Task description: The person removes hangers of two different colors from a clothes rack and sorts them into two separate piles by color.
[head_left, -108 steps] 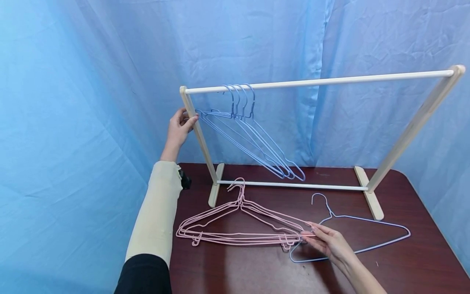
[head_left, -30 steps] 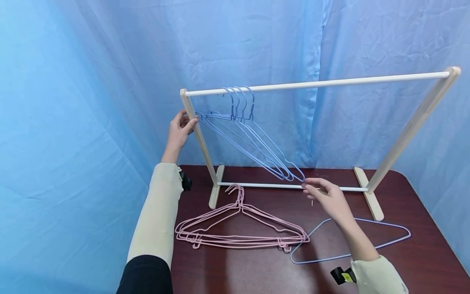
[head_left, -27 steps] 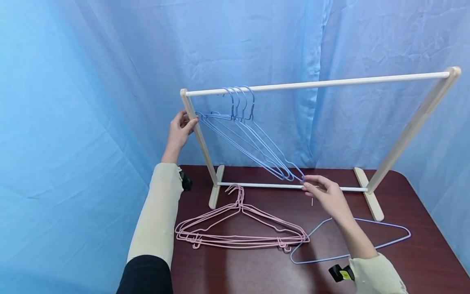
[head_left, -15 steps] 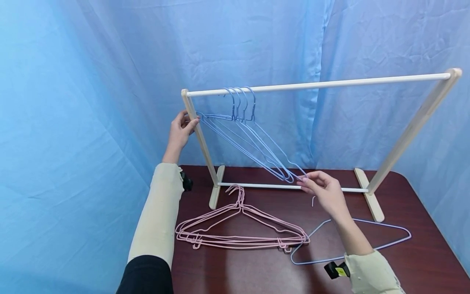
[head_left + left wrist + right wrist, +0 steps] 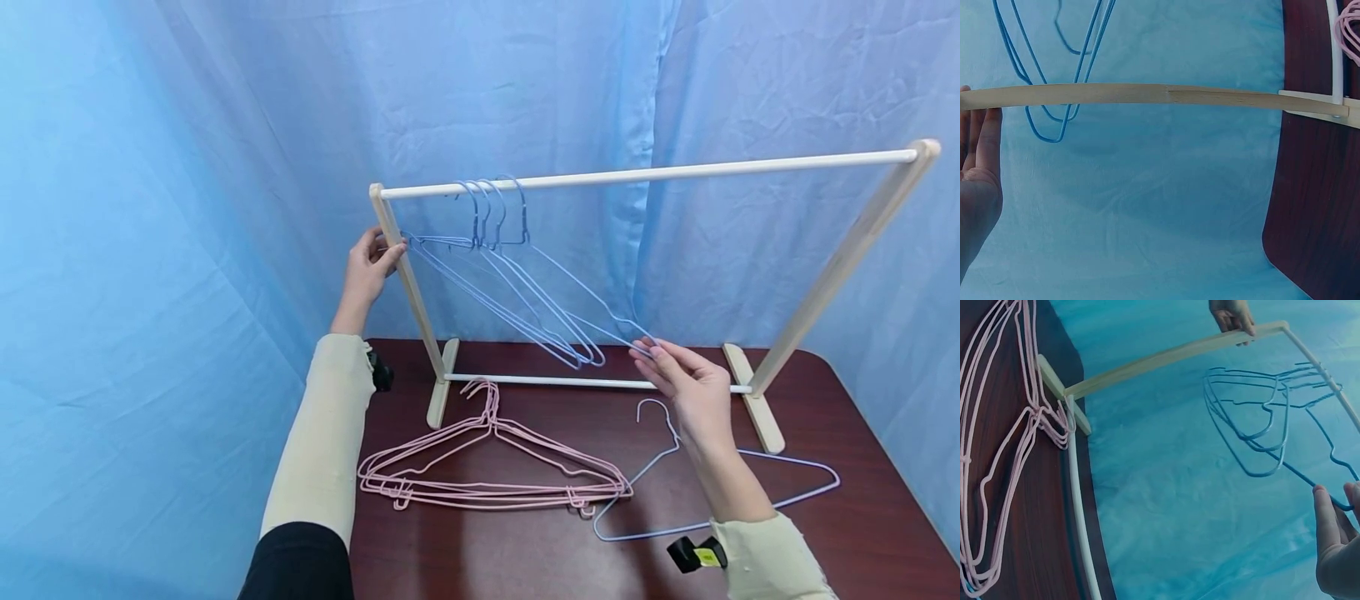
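Observation:
Several blue wire hangers (image 5: 475, 221) hang by their hooks near the left end of the rack's white top rail (image 5: 675, 172). My right hand (image 5: 693, 387) pinches the lower right corner of the rightmost blue hanger (image 5: 570, 279) between thumb and fingers. That hanger's corner is drawn out to the right of the others, its hook still over the rail. My left hand (image 5: 367, 267) holds the upper part of the rack's left wooden post (image 5: 414, 300), thumb in front and fingers behind. In the right wrist view, the held hanger corner (image 5: 1300, 476) reaches my fingertips.
On the dark red table (image 5: 510, 567), a bundle of pink hangers (image 5: 491, 408) lies before the rack. A loose blue hanger (image 5: 787, 460) lies to its right, partly behind my right forearm. The rack's right post (image 5: 840, 267) stands far right. Blue curtains (image 5: 570, 83) hang behind.
My right hand has left the pink hangers and come up to the hanging blue ones, then pulled one hanger's corner rightward, away from the rest. My left hand has stayed on the post.

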`<action>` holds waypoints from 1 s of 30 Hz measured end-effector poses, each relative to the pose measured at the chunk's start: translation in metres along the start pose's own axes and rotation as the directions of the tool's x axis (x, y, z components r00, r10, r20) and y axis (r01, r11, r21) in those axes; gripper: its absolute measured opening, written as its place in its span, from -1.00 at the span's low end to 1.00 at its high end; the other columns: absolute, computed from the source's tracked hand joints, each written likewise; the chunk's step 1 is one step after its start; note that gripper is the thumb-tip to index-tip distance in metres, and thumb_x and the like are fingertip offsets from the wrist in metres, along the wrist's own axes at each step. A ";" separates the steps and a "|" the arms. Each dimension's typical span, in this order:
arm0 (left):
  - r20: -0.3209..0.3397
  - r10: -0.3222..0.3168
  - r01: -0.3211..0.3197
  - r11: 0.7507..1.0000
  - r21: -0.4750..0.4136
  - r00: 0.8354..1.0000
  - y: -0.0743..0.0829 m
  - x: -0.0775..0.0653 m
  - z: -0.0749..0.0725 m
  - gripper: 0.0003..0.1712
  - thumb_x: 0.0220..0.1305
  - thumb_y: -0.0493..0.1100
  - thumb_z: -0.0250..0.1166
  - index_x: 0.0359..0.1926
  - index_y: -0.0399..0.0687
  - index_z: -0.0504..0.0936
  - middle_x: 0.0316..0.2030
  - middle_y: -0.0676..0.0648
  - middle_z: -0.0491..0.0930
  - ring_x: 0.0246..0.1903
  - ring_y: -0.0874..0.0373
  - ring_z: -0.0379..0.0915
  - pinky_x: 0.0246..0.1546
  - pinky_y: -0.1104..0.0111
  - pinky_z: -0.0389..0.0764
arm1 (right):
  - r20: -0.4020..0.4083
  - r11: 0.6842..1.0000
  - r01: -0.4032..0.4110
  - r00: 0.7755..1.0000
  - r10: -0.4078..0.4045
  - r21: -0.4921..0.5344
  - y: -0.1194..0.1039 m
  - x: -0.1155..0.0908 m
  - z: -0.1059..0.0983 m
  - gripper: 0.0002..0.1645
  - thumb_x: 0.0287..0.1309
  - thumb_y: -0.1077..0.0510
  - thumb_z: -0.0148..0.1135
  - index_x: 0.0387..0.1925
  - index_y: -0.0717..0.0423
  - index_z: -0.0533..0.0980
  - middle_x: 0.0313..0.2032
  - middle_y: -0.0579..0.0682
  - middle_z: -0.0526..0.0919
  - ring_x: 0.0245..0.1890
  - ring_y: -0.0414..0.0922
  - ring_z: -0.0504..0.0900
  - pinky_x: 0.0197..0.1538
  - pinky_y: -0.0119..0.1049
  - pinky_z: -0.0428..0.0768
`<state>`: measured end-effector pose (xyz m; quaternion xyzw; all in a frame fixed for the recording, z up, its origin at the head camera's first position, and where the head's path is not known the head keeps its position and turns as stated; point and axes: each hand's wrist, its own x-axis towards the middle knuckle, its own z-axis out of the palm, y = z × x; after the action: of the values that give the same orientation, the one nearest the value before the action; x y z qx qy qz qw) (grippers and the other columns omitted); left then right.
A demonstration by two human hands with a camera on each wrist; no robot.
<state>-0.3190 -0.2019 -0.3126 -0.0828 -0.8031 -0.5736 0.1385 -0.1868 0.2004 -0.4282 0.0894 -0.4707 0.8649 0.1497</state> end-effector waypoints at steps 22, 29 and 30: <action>-0.001 -0.004 0.004 1.000 0.000 1.000 0.001 -0.001 0.001 -0.50 0.46 -0.20 0.17 0.36 -0.20 0.39 0.17 -0.37 0.52 0.18 -0.18 0.51 0.24 0.07 0.57 | -0.136 0.968 0.150 0.983 -0.124 0.202 -0.037 -0.018 -0.030 -0.67 0.24 0.59 0.05 0.04 0.71 0.47 -0.22 0.38 0.75 -0.24 0.16 0.79 -0.14 -0.08 0.68; -0.010 -0.008 0.008 1.000 0.013 1.000 0.001 -0.001 0.000 -0.49 0.46 -0.19 0.17 0.36 -0.20 0.39 0.19 -0.36 0.53 0.17 -0.16 0.52 0.24 0.06 0.57 | -0.234 0.964 0.221 0.955 -0.184 0.145 -0.049 -0.026 -0.046 -0.63 0.21 0.60 0.07 0.05 0.78 0.41 -0.22 0.38 0.75 -0.31 0.16 0.80 -0.22 -0.11 0.71; -0.010 -0.008 0.008 1.000 0.012 1.000 0.001 -0.002 0.000 -0.49 0.46 -0.19 0.17 0.36 -0.20 0.39 0.19 -0.36 0.53 0.18 -0.16 0.52 0.24 0.06 0.57 | -0.237 0.960 0.234 0.952 -0.195 0.151 -0.050 -0.027 -0.049 -0.64 0.21 0.61 0.07 0.04 0.78 0.41 -0.23 0.39 0.74 -0.32 0.16 0.79 -0.23 -0.10 0.71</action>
<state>-0.3172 -0.2015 -0.3121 -0.0759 -0.8061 -0.5698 0.1407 -0.1451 0.2624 -0.4227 0.0571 -0.3599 0.8864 0.2855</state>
